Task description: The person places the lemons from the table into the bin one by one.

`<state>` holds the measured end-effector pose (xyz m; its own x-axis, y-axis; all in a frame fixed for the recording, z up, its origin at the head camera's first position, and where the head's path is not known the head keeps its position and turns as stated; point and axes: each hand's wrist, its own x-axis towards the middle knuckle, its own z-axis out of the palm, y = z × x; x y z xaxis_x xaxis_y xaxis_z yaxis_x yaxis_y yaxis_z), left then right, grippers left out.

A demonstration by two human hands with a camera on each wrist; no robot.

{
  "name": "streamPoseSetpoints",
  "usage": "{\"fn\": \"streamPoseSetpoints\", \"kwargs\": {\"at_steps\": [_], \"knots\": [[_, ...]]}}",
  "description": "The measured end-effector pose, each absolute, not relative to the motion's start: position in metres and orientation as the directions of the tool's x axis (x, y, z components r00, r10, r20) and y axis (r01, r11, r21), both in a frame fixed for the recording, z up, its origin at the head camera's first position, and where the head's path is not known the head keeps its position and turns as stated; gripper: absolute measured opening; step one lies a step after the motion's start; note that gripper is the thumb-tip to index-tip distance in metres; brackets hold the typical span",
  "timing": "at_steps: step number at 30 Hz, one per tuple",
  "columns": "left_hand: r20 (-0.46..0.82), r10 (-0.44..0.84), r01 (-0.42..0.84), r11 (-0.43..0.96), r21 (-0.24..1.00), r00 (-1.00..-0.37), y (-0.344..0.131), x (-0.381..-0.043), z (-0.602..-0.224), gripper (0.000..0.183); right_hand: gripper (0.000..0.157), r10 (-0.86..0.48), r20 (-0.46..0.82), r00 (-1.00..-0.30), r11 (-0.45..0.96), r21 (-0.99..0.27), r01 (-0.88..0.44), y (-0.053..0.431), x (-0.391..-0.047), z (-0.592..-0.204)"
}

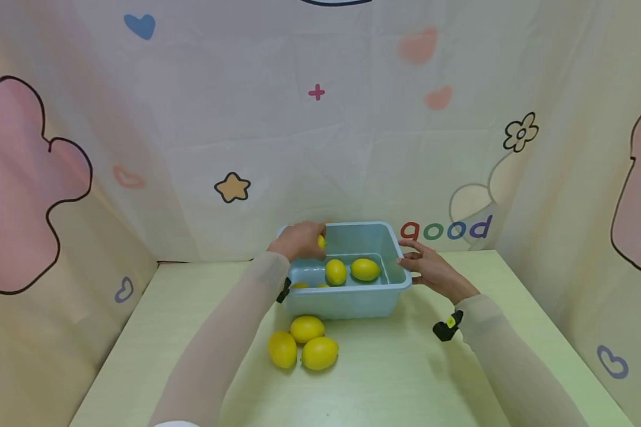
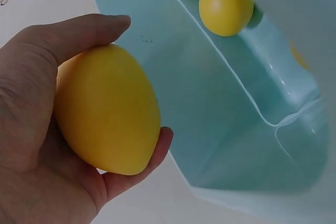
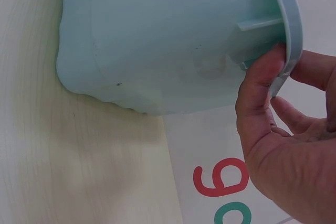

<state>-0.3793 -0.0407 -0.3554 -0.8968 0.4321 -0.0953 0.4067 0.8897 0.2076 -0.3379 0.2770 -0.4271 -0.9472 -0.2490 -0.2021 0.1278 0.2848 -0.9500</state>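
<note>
A light blue plastic bin (image 1: pixel 342 303) stands at the back of the table. Over its left side my left hand (image 1: pixel 301 240) grips a yellow lemon (image 2: pixel 107 109), thumb on one side and fingers round the other. Inside the bin lie several lemons, two of them plain to see: one lemon (image 1: pixel 335 272) near the middle and another lemon (image 1: pixel 365 270) to its right. The front wall partly hides the others. At the bin's right side my right hand (image 3: pixel 286 145) pinches the rim (image 3: pixel 295 30) between thumb and fingers.
Three lemons (image 1: pixel 320 353) sit close together on the pale wooden table (image 1: pixel 384 379), in front of the bin's left half. A printed curtain (image 1: pixel 278 130) hangs right behind the bin, with more cloth along both sides. Each wrist bears a small black camera (image 1: pixel 445 330).
</note>
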Motion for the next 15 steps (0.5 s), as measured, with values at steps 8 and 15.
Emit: {"fn": "streamPoseSetpoints", "kwargs": {"at_steps": [8,15], "knots": [[-0.172,0.426,0.396,0.9,0.183,-0.888,-0.0388,-0.3779,-0.3545,0.046,0.068,-0.237,-0.21,-0.948,0.279,-0.95,0.141,0.2748,-0.3376,-0.4263],[-0.188,0.414,0.381,0.905,0.191,-0.89,-0.0391,-0.3771,-0.3554,0.046,0.067,-0.229,-0.218,-0.949,0.276,-0.949,0.152,0.2758,-0.3395,-0.428]]}}
